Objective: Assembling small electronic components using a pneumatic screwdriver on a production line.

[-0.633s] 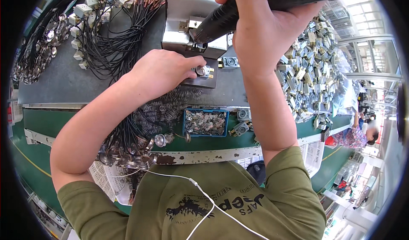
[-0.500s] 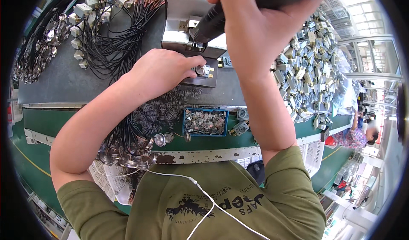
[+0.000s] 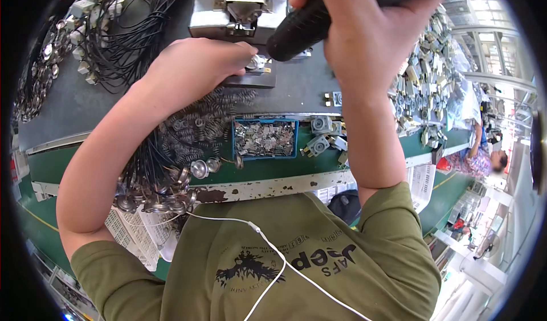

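My right hand [image 3: 364, 47] is wrapped round a black tool like an electric screwdriver [image 3: 302, 30], its body reaching past the top edge. The tool's rounded front end is just right of a small grey switch-like part [image 3: 257, 63] with brass terminals. That part rests on a dark metal block [image 3: 248, 80], and my left hand [image 3: 199, 62] pinches it there, fingertips closed on its left side. Behind the block stands a pale metal fixture [image 3: 208, 18] with a bracket [image 3: 245, 7] in its middle.
Coil springs [image 3: 191, 124] lie heaped below my left forearm, beside a blue-rimmed tray [image 3: 234, 141] of small metal pieces. Black cables [image 3: 134, 42] fan out at left. Many grey-and-white sockets [image 3: 421, 82] pile up at right. A person [image 3: 476, 156] is far right.
The screwdriver has moved away from the fixture, toward me and to the right, baring the bracket. My left hand still holds the part on the block. The whole view has shifted slightly.
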Demonstrator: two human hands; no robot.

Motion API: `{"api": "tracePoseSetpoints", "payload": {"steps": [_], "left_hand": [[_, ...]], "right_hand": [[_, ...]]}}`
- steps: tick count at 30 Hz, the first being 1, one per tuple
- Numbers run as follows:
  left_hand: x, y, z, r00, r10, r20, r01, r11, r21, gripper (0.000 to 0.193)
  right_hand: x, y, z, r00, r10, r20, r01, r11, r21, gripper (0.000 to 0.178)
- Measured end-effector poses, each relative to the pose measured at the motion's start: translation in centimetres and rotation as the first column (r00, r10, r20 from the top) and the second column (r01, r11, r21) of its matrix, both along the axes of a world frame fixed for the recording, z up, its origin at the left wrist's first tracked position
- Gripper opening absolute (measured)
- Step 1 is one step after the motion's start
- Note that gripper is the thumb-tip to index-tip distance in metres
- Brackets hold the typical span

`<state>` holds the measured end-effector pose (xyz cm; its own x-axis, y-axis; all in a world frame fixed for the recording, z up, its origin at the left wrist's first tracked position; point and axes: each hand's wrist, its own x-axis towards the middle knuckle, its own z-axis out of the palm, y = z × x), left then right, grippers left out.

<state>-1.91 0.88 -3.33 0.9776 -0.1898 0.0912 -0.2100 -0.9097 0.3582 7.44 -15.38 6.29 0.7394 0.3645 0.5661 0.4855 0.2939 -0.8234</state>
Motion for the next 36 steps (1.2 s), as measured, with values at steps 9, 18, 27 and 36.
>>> {"api": "tracePoseSetpoints", "payload": {"steps": [9,18,27,36], "left_hand": [[0.2,-0.2,0.4,0.999,0.010,-0.052,-0.008,0.999,0.053,0.032],[0.2,-0.4,0.7,0.996,0.026,-0.083,-0.021,0.998,0.062,0.031],[0.3,-0.3,0.6,0.992,0.029,-0.122,-0.021,0.997,0.071,0.029],[0.2,-0.4,0.4,0.995,0.036,-0.097,-0.027,0.996,0.086,0.030]], "right_hand": [[0.2,0.2,-2.0,0.998,0.001,-0.063,0.005,0.995,0.098,0.042],[2.3,1.1,-3.3,0.988,0.098,0.119,-0.125,0.962,0.244,0.037],[0.8,0.9,-2.8,0.977,0.169,0.133,-0.200,0.942,0.271,0.037],[-0.6,0.7,-2.1,0.996,0.063,-0.069,-0.059,0.996,0.068,0.043]]}}
